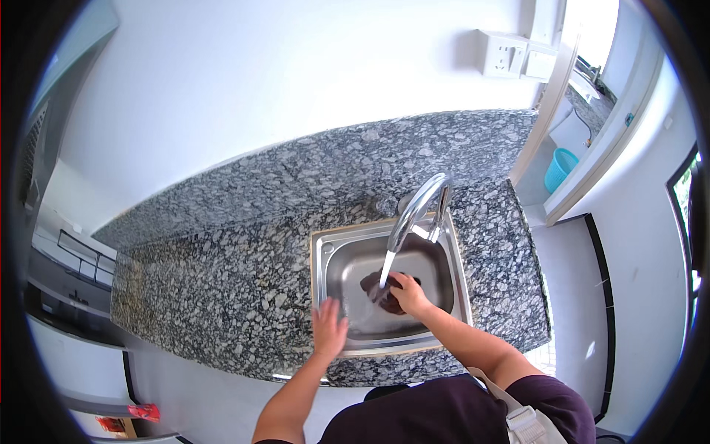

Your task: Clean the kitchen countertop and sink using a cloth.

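Water runs from a curved chrome faucet into a stainless steel sink. Under the stream, in the basin, lies a dark brown cloth-like item, wet and crumpled. My right hand grips its right side, with the fingertips partly hidden against it. My left hand, slightly blurred, hovers over the sink's left front rim with its fingers apart and nothing in it.
A speckled granite countertop surrounds the sink, with a matching backsplash behind. White sockets are on the wall. At the right, a doorway shows a turquoise basket. A red package lies low at the left.
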`<state>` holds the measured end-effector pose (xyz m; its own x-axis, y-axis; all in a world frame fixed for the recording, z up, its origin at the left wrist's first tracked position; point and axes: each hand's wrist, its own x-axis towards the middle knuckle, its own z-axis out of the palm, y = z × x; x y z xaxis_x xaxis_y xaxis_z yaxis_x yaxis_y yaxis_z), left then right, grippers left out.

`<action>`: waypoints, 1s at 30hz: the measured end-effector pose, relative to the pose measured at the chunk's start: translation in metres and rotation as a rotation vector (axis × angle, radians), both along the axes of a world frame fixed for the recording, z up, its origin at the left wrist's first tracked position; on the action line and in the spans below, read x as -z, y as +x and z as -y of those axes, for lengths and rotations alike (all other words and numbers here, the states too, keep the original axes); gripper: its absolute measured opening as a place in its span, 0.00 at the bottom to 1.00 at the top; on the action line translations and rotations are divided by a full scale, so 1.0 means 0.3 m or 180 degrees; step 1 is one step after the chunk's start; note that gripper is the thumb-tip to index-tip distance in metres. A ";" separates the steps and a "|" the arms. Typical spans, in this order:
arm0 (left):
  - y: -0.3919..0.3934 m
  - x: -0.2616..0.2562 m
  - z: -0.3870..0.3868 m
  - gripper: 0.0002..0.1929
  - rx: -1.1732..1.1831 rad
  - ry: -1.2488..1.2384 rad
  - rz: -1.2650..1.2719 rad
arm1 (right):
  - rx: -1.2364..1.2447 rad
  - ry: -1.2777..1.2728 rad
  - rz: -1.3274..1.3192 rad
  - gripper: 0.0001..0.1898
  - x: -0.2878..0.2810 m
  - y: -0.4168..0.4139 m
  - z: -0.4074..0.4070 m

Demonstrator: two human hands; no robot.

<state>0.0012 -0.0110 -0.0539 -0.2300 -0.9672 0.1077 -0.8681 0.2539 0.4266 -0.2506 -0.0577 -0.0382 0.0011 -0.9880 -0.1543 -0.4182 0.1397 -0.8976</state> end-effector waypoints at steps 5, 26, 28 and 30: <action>-0.324 0.016 0.131 0.24 -0.1247 0.1501 -0.3458 | 0.0063 0.1041 0.1507 0.19 -0.153 0.030 -0.009; -0.297 -0.031 0.145 0.20 -0.0732 0.2491 -0.2595 | 0.0126 0.0346 0.1313 0.15 -0.054 0.043 0.021; -0.292 -0.034 0.138 0.21 -0.0926 0.1950 -0.3870 | 0.0149 0.0309 0.1302 0.14 -0.063 0.072 0.033; -0.294 -0.043 0.142 0.22 -0.1272 0.2026 -0.4147 | 0.0255 0.0407 0.0955 0.13 -0.086 0.084 0.046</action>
<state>-0.0869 -0.0536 -0.0409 -0.0239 -0.9039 -0.4272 0.2299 -0.4208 0.8775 -0.2255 -0.0714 -0.0125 -0.0116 -0.9595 -0.2816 -0.1209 0.2809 -0.9521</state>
